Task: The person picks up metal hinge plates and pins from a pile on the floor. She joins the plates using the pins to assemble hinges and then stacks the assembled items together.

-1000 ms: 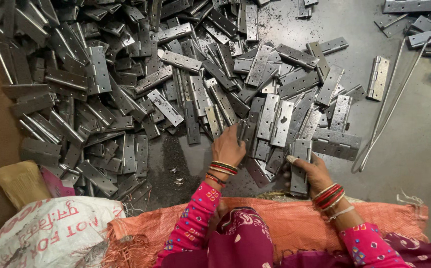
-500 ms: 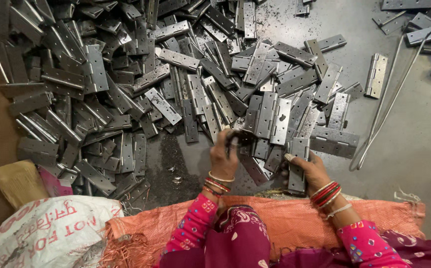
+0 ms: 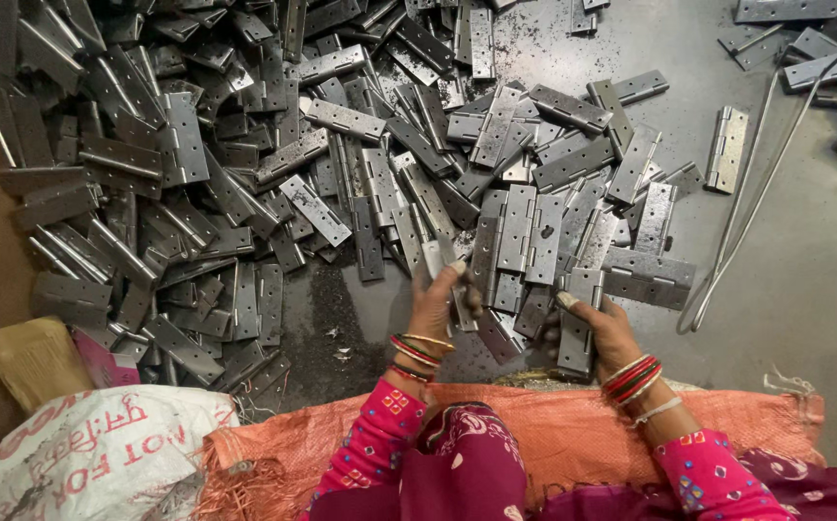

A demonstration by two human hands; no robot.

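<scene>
While heaped hinges (image 3: 245, 174) hide the floor, both hands' fingers clench hinge plates: left hand (image 3: 435, 304), right hand (image 3: 603, 328).

Hinge heap (image 3: 245, 164) ahead, bare floor (image 3: 804, 289) rightward

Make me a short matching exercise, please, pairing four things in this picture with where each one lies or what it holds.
Things:
1. left hand
2. right hand
3. bent wire rod
4. white sack

Places:
A. bottom left corner
B. on the floor, right of the hinge pile
C. lifting a hinge leaf
D. resting on a hinge lying on the floor

Pairs: 1-C, 2-D, 3-B, 4-A
</scene>
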